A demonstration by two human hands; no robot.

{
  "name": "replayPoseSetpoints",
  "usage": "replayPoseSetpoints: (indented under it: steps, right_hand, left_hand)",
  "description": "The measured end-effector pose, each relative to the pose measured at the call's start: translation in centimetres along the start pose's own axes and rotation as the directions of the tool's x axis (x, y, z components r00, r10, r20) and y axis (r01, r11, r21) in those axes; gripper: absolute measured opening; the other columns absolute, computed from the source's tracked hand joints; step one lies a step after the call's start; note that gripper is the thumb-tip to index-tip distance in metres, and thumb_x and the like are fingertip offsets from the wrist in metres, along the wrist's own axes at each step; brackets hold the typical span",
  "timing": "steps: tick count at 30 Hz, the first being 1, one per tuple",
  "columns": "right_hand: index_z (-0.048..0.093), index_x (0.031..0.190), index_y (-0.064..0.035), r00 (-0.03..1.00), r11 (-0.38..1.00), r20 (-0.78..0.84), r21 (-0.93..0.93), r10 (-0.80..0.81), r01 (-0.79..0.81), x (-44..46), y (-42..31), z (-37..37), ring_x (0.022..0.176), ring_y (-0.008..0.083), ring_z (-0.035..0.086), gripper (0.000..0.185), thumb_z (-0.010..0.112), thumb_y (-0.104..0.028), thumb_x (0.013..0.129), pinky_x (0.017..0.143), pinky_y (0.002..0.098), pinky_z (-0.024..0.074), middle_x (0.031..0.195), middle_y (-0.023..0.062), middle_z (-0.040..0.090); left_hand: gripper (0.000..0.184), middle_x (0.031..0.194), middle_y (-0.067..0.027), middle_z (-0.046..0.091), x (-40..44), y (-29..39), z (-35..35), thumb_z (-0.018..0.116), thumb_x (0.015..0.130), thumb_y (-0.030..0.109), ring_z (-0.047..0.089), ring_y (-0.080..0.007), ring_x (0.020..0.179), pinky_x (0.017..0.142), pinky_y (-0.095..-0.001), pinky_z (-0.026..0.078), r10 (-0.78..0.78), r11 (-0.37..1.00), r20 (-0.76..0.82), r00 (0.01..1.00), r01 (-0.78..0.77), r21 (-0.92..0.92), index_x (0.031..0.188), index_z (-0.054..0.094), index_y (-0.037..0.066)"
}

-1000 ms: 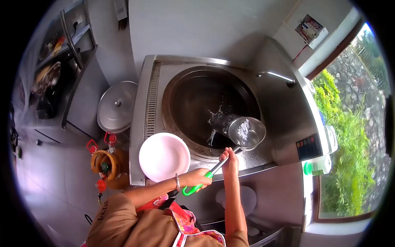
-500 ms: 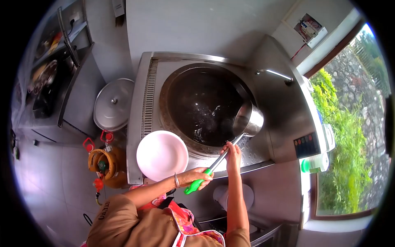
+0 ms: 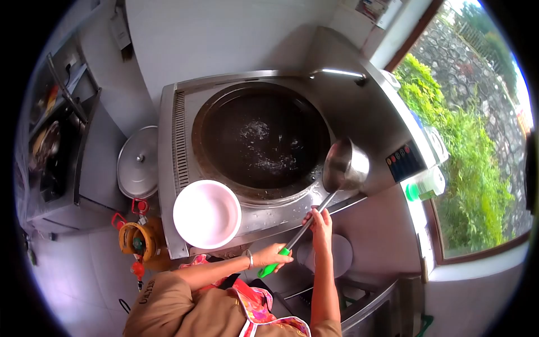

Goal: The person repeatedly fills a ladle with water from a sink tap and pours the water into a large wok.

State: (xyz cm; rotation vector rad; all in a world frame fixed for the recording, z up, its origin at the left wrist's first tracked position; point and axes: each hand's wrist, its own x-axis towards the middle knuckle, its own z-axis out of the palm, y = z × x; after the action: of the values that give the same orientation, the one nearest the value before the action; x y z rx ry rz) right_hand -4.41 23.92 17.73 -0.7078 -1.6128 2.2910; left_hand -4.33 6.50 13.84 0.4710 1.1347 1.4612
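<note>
A big metal ladle (image 3: 349, 164) with a long shaft and green grip is held in both hands. My left hand (image 3: 272, 257) closes round the green grip, while my right hand (image 3: 320, 224) wraps the shaft nearer the bowl. The ladle's bowl hangs tilted at the right rim of a large round wok (image 3: 255, 137) set in a steel stove. Dark liquid in the wok is rippled near its middle. Left of my hands, a white-pink basin (image 3: 206, 214) sits on the stove's front left corner. I cannot see clearly what the ladle holds.
A steel lid (image 3: 138, 163) leans left of the stove, above an orange gas cylinder (image 3: 137, 241). A swing tap (image 3: 343, 73) is on the right splashback, with a control panel (image 3: 405, 163) nearby. A pale round container (image 3: 336, 255) stands below my right hand.
The ladle's bowl has moved right, from over the wok's edge to beside the rim, both hands still on it. The view has shifted, and the liquid's surface is more disturbed.
</note>
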Motion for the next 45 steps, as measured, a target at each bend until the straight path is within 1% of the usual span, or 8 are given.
replayPoseSetpoints:
  steps: [7,10,13,19,27,36,41,45]
  right_hand:
    - [0.044,0.099,-0.0037,0.935,0.973,-0.352,0.201,-0.035,0.112,-16.2,0.6,-10.9,0.069,0.0157,0.055,0.022,0.05,-0.015,0.081,0.065,0.0258,0.0439,0.076,0.006,0.053]
    - [0.043,0.098,-0.0035,0.85,0.884,-0.526,0.385,-0.024,0.264,-24.2,2.6,-15.1,0.072,0.016,0.054,0.021,0.049,-0.016,0.082,0.067,0.0283,0.0448,0.077,0.0057,0.052]
    - [0.045,0.097,-0.0023,0.673,0.728,-0.739,0.446,-0.029,0.521,-32.9,7.3,-17.4,0.069,0.0178,0.054,0.02,0.049,-0.014,0.081,0.066,0.0306,0.0459,0.075,0.0074,0.052]
    - [0.049,0.096,0.0009,0.339,0.589,-0.932,0.346,0.128,0.73,-40.7,10.5,-23.2,0.064,0.0193,0.054,0.021,0.048,-0.013,0.08,0.058,0.0317,0.047,0.074,0.0094,0.055]
    - [0.053,0.089,-0.0054,0.267,0.402,-0.899,0.4,0.347,0.824,-46.1,13.0,-27.8,0.06,0.0153,0.049,0.018,0.055,-0.019,0.078,0.053,0.0282,0.0437,0.069,0.0039,0.05]
    - [0.042,0.078,-0.0095,0.003,0.595,-0.886,0.314,0.464,0.74,-47.2,14.0,-30.5,0.045,0.0137,0.047,0.019,0.059,-0.018,0.077,0.04,0.0257,0.0405,0.058,0.0033,0.049]
    - [0.038,0.079,-0.0076,0.055,0.618,-0.891,0.356,0.451,0.701,-45.5,15.2,-32.0,0.045,0.0168,0.047,0.021,0.057,-0.014,0.077,0.039,0.0277,0.0415,0.058,0.0055,0.048]
    - [0.042,0.079,-0.007,0.177,0.563,-0.898,0.395,0.402,0.726,-43.1,15.5,-32.8,0.047,0.0155,0.048,0.015,0.055,-0.015,0.078,0.041,0.0264,0.0411,0.06,0.0043,0.05]
  left_hand:
    - [0.032,0.055,-0.0156,0.051,0.6,-4.5,7.7,0.058,0.07,0.039,0.051,-0.0365,0.053,0.047,-0.0424,0.04,0.178,0.397,0.228,0.957,-0.282,0.873,0.077,0.047,0.009]
    - [0.03,0.057,-0.0123,0.054,2.0,-5.4,12.8,0.059,0.072,0.035,0.056,-0.0298,0.056,0.05,-0.0378,0.043,-0.059,0.319,0.508,0.859,-0.466,0.825,0.077,0.047,0.007]
    - [0.023,0.071,-0.0032,0.054,1.7,-6.6,17.9,0.06,0.075,0.022,0.055,-0.0105,0.065,0.057,-0.0234,0.043,-0.691,0.69,0.503,0.519,0.266,0.673,0.081,0.047,0.004]
    - [0.017,0.056,-0.0005,0.047,4.3,-11.1,28.0,0.054,0.077,0.021,0.047,-0.0068,0.046,0.042,-0.0188,0.037,-0.81,0.584,0.56,0.173,0.321,0.746,0.08,0.048,0.005]
    - [0.026,0.05,0.0002,0.045,7.0,-22.6,37.8,0.053,0.078,0.026,0.046,-0.0097,0.042,0.041,-0.0219,0.035,-0.821,0.525,0.571,0.018,0.419,0.741,0.06,0.045,0.008]
    - [0.027,0.049,0.0022,0.035,6.1,-26.1,40.7,0.044,0.085,0.034,0.035,-0.0089,0.04,0.037,-0.021,0.028,-0.75,0.341,0.658,-0.062,0.816,0.466,0.072,0.043,0.009]
    - [0.027,0.045,0.004,0.034,6.6,-25.2,40.6,0.045,0.084,0.033,0.032,-0.0063,0.036,0.033,-0.0196,0.024,-0.743,0.132,0.667,-0.062,0.962,0.237,0.071,0.041,0.01]
    - [0.019,0.048,0.0028,0.035,7.9,-23.2,40.3,0.043,0.085,0.023,0.034,-0.0078,0.038,0.036,-0.0199,0.028,-0.775,0.249,0.63,0.051,0.941,0.23,0.072,0.04,0.01]
